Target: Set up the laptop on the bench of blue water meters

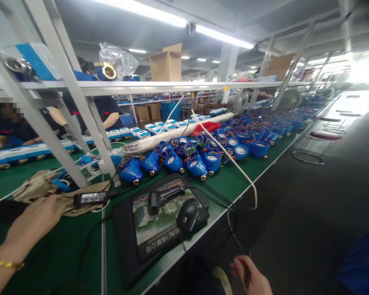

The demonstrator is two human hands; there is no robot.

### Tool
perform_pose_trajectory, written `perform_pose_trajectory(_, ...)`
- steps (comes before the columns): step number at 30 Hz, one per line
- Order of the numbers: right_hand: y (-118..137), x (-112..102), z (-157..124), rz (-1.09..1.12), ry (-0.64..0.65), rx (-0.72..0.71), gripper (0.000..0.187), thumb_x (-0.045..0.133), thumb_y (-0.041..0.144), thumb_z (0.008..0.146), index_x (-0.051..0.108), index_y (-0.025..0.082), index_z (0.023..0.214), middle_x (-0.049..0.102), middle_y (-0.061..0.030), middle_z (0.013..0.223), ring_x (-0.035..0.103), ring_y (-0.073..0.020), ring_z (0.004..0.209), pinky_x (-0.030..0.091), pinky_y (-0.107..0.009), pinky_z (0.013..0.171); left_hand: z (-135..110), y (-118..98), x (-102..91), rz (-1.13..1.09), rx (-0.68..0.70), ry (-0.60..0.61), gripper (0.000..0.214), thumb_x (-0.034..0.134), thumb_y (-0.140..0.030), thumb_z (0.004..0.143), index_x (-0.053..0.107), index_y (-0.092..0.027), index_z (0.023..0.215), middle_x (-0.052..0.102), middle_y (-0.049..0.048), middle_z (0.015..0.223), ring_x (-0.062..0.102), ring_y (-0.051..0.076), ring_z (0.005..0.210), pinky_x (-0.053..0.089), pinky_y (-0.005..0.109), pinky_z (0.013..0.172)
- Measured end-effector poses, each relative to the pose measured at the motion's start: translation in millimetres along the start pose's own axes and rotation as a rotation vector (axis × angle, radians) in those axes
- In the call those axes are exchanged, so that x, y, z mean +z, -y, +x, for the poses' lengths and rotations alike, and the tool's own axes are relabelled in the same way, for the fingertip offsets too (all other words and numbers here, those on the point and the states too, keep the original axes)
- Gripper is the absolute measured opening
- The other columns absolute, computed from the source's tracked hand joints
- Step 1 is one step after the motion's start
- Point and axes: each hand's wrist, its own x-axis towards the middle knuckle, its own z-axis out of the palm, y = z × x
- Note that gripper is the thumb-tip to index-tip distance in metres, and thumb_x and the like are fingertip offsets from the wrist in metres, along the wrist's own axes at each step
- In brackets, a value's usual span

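Note:
My left hand [38, 217], with a gold bracelet at the wrist, reaches over the bench onto a crumpled tan cloth [76, 209]. Its fingers are bent together at the cloth, and their tips are hard to see. Just right of it lies a black power adapter [91, 198] with a white label. Low in front, beyond the bench edge, my right hand [250, 276] has its fingers curled closed. A thin cable [233, 233] runs down from the bench to that hand; what the fingers hold is unclear. A black barcode scanner [162, 200] and a black mouse [188, 214] rest on a dark printed mat [156, 241].
Many blue meters [198, 166] with wires crowd the green bench [69, 241] beyond the mat. A white hose [238, 170] loops over the edge. Metal posts [72, 90] carry a shelf [172, 86]. Co-workers [103, 110] sit opposite. Stools [318, 137] stand in the right aisle.

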Motion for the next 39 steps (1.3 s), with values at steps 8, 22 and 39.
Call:
perform_pose_trajectory(8,142,-3,66,-0.004,-0.243,-0.388,0.036,0.05,0.056,0.083,0.054,0.021,0.091,0.067,-0.0063,0.081,0.066,-0.0225,0.074,0.053,-0.03,0.063,-67,-79,28.2,-0.01,0.024,0.441,0.026,0.037,-0.022,0.09,0.052,-0.008,0.106,0.059,0.018,0.112,0.057,0.03,0.104,0.044,0.041,0.088)
perform_pose_trajectory(22,200,21,81,-0.162,0.423,-0.752,0.069,0.069,0.021,0.066,0.04,0.022,0.128,0.033,-0.0101,0.144,0.033,-0.0257,0.131,0.03,-0.043,0.109,-90,-152,11.6,-0.145,0.207,0.084,0.028,0.042,-0.024,0.093,0.05,-0.008,0.115,0.053,0.0149,0.113,0.048,0.029,0.108,0.039,0.041,0.094)
perform_pose_trajectory(39,270,-8,35,-0.129,0.438,-0.934,0.056,0.066,0.036,0.069,0.042,0.024,0.118,0.054,-0.0044,0.106,0.057,-0.0215,0.088,0.048,-0.027,0.071,-210,-227,17.5,-1.466,0.383,0.697,0.049,0.074,-0.035,0.064,0.061,-0.019,0.108,0.064,0.0032,0.1,0.058,0.02,0.091,0.044,0.029,0.084)
